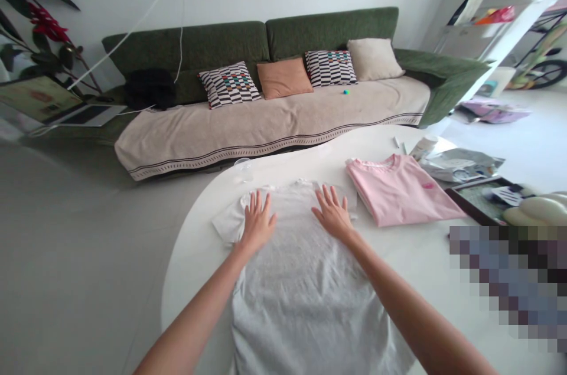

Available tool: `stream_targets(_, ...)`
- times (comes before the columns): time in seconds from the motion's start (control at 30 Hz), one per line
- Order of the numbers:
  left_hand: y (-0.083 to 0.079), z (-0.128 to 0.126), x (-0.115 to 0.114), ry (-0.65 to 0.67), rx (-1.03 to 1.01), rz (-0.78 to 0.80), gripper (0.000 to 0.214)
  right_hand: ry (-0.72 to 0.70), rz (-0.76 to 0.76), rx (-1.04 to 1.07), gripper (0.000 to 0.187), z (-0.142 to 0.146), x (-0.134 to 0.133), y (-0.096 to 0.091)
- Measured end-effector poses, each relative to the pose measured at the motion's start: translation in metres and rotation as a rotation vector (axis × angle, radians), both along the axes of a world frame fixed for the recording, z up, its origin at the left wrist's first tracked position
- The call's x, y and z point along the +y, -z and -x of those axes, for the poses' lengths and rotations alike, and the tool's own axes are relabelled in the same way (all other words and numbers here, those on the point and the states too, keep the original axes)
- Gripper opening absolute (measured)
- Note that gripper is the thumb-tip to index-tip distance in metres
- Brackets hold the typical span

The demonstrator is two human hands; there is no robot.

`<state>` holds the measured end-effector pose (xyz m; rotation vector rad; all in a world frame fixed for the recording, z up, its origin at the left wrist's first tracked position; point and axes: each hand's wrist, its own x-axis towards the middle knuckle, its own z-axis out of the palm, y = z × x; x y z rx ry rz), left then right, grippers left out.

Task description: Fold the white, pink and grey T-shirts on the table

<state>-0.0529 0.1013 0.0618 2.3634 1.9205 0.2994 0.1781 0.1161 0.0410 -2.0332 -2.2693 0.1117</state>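
Note:
A light grey T-shirt (305,274) lies spread on the white table, its collar end away from me and its lower part running toward me. My left hand (257,224) rests flat on the shirt near its left shoulder, fingers spread. Near the right shoulder, my right hand (332,214) also lies palm down with its fingers apart. Small wrinkles run across the fabric below both hands. Just right of the grey shirt is a folded pink T-shirt (403,192).
On the white table (195,268) stand a clear cup (243,169) at the far left and a silvery plastic package (460,163) at the right. A dark tray (476,186) holds assorted items. Behind the table is a green sofa (332,23) with several cushions.

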Motion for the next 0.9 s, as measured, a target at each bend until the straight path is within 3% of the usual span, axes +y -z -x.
stream_targets(0.13,0.014,-0.013,-0.093,0.097,-0.035,0.010,0.059,-0.072,-0.059,0.044,0.056,0.002,-0.080,0.017)
stream_targets(0.2,0.023,-0.014,-0.122,0.074,-0.008,0.044,0.061,-0.049,-0.059,0.053,0.059,-0.003,-0.105,0.024)
stream_targets(0.27,0.029,-0.013,-0.134,0.045,0.021,0.051,0.062,-0.028,-0.065,0.049,0.062,-0.009,-0.115,0.027)
stream_targets(0.37,0.030,-0.011,-0.132,0.016,0.043,0.040,0.063,-0.060,-0.042,0.034,0.062,-0.019,-0.110,0.023)
stream_targets(0.5,0.023,-0.015,-0.126,-0.007,0.049,0.045,0.062,-0.101,0.011,0.017,0.060,-0.025,-0.097,0.010)
stream_targets(0.6,0.013,-0.018,-0.135,0.026,0.045,0.087,0.063,-0.113,0.021,0.018,0.056,-0.021,-0.106,-0.001)
stream_targets(0.73,0.003,-0.014,-0.175,0.170,0.030,0.032,0.061,-0.107,-0.050,0.050,0.053,-0.019,-0.155,-0.005)
stream_targets(0.9,0.015,-0.003,-0.229,0.197,0.049,0.043,0.063,-0.002,-0.088,0.050,0.057,-0.031,-0.224,0.019)
